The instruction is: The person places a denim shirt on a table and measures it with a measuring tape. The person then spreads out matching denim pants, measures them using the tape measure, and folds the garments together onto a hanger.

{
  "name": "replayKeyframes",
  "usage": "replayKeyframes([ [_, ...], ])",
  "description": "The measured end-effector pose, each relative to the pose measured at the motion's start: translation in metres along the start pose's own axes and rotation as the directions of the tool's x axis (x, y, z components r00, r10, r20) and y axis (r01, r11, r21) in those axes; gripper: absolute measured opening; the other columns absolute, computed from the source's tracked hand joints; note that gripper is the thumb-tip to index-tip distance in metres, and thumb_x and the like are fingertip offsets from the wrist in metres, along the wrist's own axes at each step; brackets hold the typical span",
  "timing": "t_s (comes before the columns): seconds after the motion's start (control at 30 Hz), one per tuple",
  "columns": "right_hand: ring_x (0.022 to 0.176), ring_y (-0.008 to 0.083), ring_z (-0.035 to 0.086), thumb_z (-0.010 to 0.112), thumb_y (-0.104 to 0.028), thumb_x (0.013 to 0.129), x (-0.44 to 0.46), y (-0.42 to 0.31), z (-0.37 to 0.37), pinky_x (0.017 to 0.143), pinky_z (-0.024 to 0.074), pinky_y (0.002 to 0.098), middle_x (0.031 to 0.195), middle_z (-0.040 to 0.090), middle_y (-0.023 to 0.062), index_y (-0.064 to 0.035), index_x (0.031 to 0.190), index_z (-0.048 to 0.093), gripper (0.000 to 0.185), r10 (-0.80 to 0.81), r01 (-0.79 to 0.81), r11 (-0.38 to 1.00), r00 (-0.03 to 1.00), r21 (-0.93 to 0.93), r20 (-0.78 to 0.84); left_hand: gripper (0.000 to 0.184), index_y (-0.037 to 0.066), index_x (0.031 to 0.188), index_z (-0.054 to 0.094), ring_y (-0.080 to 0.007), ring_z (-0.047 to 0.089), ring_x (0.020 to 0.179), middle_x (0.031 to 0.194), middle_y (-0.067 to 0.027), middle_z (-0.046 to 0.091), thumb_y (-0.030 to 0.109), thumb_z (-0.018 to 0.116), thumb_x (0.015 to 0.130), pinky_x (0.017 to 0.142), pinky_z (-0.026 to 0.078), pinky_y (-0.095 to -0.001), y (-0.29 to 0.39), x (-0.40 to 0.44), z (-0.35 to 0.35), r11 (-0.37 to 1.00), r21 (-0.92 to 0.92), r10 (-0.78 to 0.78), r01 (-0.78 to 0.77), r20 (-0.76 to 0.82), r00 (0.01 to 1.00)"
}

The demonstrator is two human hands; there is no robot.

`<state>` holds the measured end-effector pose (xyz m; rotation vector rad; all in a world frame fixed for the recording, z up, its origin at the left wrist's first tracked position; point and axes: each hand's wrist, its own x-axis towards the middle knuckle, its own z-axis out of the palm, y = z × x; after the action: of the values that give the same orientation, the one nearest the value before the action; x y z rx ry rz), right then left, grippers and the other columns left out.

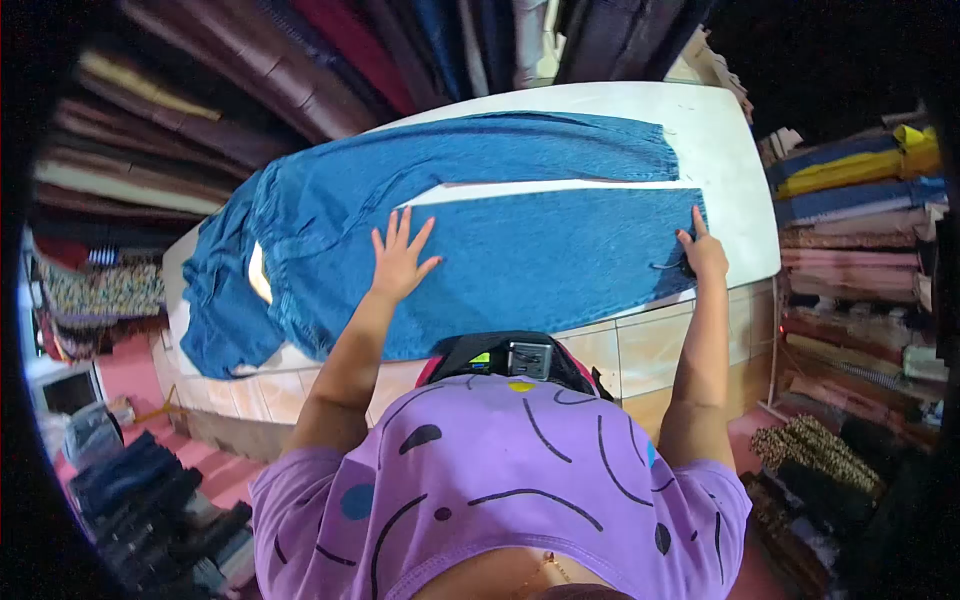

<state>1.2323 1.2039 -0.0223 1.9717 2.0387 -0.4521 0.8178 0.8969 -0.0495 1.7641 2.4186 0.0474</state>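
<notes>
A pair of blue denim overalls [540,245] lies spread on a white table [735,150], with its legs to the right and its bib end to the left. My left hand [400,265] rests flat on the upper part of the near leg, fingers spread. At that leg's hem, my right hand [708,257] has its index finger stretched along the edge and its thumb on the cloth. Its other fingers curl under, around a small dark thing [688,266] that I cannot make out. A thin dark line shows on the denim beside it.
Rolls of cloth [300,75] stand behind the table. Folded fabrics [850,260] are stacked at the right, and dark folded clothes [150,500] lie at the lower left. A black bag [500,350] sits against my waist at the table's near edge.
</notes>
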Motion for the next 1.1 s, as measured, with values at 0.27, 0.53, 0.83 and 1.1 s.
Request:
replayKeyframes([
  [0.27, 0.092, 0.0229, 0.062, 0.048, -0.045, 0.089, -0.006, 0.087, -0.002, 0.082, 0.0451, 0.0331, 0.098, 0.067, 0.0118, -0.0031, 0.112, 0.062, 0.05, -0.1, 0.151, 0.696, 0.988, 0.702, -0.113, 0.055, 0.021, 0.138, 0.037, -0.0332, 0.015, 0.137, 0.147, -0.0125, 0.022, 0.029, 0.055, 0.087, 0.105, 0.013, -0.0593, -0.045, -0.108, -0.017, 0.941, -0.053, -0.334, 0.333, -0.292, 0.896],
  [0.53, 0.057, 0.0114, 0.048, 0.051, -0.022, 0.088, -0.135, 0.144, -0.018, 0.049, 0.0353, 0.0219, 0.067, 0.053, 0.0027, -0.0051, 0.082, 0.057, 0.019, -0.406, -0.012, -0.068, 0.914, 0.998, -0.016, 0.048, 0.016, 0.137, 0.037, -0.032, 0.023, 0.135, 0.147, -0.0091, 0.027, 0.025, 0.047, 0.091, 0.102, 0.014, -0.0628, -0.145, -0.21, -0.001, 0.738, -0.051, -0.614, 0.673, -0.465, 0.638],
  [0.83, 0.051, 0.0125, 0.056, 0.061, -0.005, 0.07, -0.239, 0.0, -0.044, 0.038, 0.0396, 0.0204, 0.076, 0.06, 0.0142, 0.0006, 0.095, 0.048, 0.029, -0.661, 0.04, 0.243, 0.738, 0.969, 0.136, 0.058, 0.024, 0.14, 0.031, -0.0331, 0.024, 0.134, 0.147, -0.0034, 0.025, 0.043, 0.048, 0.088, 0.099, 0.016, -0.0684, -0.179, -0.181, -0.007, 0.789, 0.124, -0.592, 0.601, -0.108, 0.799],
  [1.1, 0.044, 0.0198, 0.059, 0.066, -0.017, 0.079, -0.242, -0.032, -0.05, 0.037, 0.044, 0.0322, 0.062, 0.064, 0.012, -0.0018, 0.07, 0.064, 0.018, -0.771, -0.186, -0.57, -0.215, 0.8, -0.599, 0.047, 0.02, 0.133, 0.043, -0.0335, 0.023, 0.134, 0.143, -0.0068, 0.033, 0.033, 0.052, 0.088, 0.099, 0.013, -0.0679, -0.187, -0.183, -0.01, 0.807, -0.229, -0.584, 0.544, -0.175, 0.793],
])
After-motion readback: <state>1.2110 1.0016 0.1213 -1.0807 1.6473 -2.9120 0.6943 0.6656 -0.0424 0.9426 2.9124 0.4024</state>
